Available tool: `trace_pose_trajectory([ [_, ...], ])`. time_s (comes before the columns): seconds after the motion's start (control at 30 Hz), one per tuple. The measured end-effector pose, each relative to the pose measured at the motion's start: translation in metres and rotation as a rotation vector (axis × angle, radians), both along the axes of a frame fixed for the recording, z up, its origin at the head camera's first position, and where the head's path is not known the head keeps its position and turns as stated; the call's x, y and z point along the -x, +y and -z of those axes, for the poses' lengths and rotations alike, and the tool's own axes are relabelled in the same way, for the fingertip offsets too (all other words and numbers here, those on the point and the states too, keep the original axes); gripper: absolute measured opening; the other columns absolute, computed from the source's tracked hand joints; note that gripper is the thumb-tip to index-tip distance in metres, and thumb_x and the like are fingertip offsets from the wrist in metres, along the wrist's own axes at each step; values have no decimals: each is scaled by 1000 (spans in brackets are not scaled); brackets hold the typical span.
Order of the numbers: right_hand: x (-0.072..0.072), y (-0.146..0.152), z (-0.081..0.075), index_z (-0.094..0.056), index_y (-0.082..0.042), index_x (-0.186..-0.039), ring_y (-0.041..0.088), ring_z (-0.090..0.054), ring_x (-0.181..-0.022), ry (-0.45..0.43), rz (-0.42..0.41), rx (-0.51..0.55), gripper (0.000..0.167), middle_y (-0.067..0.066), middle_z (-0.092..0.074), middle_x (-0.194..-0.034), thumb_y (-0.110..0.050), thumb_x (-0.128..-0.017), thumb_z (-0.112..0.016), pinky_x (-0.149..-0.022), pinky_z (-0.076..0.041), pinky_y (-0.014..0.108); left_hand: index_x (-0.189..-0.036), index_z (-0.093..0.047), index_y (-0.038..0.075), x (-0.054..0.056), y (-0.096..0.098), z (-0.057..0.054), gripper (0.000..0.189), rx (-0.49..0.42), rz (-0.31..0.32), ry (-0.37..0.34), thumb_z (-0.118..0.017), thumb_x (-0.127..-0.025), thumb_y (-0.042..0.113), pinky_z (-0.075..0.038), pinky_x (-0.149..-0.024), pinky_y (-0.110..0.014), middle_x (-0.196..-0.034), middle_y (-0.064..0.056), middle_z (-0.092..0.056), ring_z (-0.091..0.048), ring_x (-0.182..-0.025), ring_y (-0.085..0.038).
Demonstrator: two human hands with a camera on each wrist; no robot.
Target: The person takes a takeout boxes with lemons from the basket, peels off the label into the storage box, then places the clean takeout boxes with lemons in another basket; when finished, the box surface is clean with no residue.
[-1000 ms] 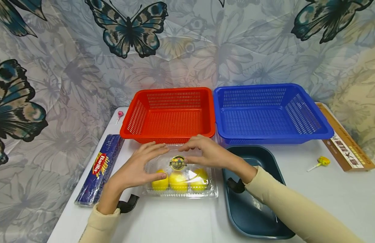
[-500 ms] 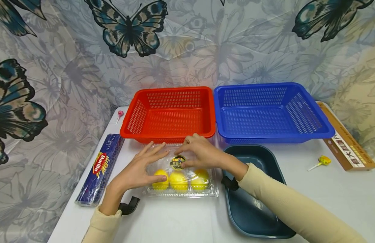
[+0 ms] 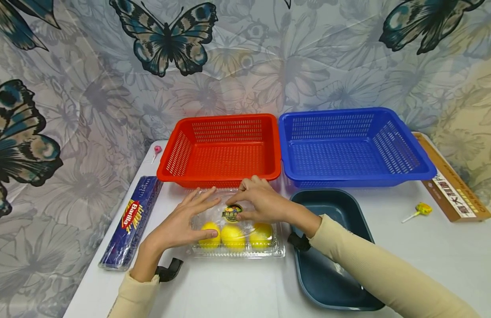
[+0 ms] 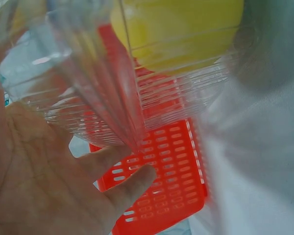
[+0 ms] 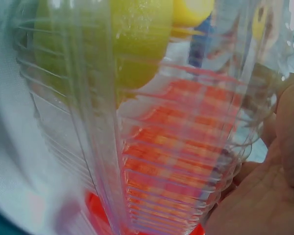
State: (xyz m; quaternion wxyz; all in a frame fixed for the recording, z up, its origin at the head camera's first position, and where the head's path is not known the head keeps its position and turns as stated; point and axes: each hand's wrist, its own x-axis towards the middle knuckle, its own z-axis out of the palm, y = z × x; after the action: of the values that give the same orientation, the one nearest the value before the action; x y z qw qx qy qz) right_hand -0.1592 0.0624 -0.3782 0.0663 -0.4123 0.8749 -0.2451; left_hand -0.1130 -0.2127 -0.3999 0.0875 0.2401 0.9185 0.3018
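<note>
A clear plastic clamshell fruit box (image 3: 279, 251) with a round dark label (image 3: 232, 213) lies on the white table. Along its near side show yellow lemon-like fruits (image 3: 233, 236). My left hand (image 3: 182, 225) spreads over the box's left part, fingers fairly straight and the thumb across the lid. From the right, my right hand (image 3: 265, 202) reaches over the lid, fingers bent, thumb by the label and apart from the forefinger. Both wrist views show the ribbed side of the box close up, with the left palm (image 4: 49, 181) and right palm (image 5: 269, 200) beside it.
Behind the box stand a red basket (image 3: 225, 182) and a blue basket (image 3: 349, 180). A dark tray (image 3: 333, 282) lies under the right forearm. Spaghetti (image 3: 130, 225) is at left, a brown box (image 3: 452, 181) at right. Lollipops, pink (image 3: 157, 150) and yellow (image 3: 422, 209), lie farther out.
My right hand has come down and slightly left over the lid, its fingers closer to the label. The left hand has shifted slightly lower onto the box. The box stays put.
</note>
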Motion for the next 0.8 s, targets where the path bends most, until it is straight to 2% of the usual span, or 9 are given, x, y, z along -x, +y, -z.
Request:
trace_pose_trajectory([
  [0.27, 0, -1, 0, -75, -27, -119, 17, -39, -91, -2, 4, 31, 33, 3, -59, -98, -28, -87, -82, -80, -26, 34, -152, -49, 31, 1, 0, 1, 79, 1, 0, 6, -79, -83, 54, -18, -119, -74, -169, 12, -24, -11, -158, -42],
  [0.57, 0, -5, -2, -73, -21, -110, 17, -50, -102, -10, -55, 100, 28, -5, -70, -110, -18, -84, -83, -89, -35, 35, -152, -49, 31, 0, -1, -2, 80, -4, -14, -14, -80, -82, 54, -18, -118, -75, -169, 15, -24, -11, -158, -42],
  [0.8, 0, -6, -4, -69, -18, -101, 24, -56, -99, -45, -79, 116, 23, -5, -72, -99, -15, -84, -84, -87, -37, 34, -151, -50, 31, -1, 0, -2, 79, -11, -16, -21, -81, -82, 53, -17, -119, -73, -169, 14, -25, -12, -158, -42],
])
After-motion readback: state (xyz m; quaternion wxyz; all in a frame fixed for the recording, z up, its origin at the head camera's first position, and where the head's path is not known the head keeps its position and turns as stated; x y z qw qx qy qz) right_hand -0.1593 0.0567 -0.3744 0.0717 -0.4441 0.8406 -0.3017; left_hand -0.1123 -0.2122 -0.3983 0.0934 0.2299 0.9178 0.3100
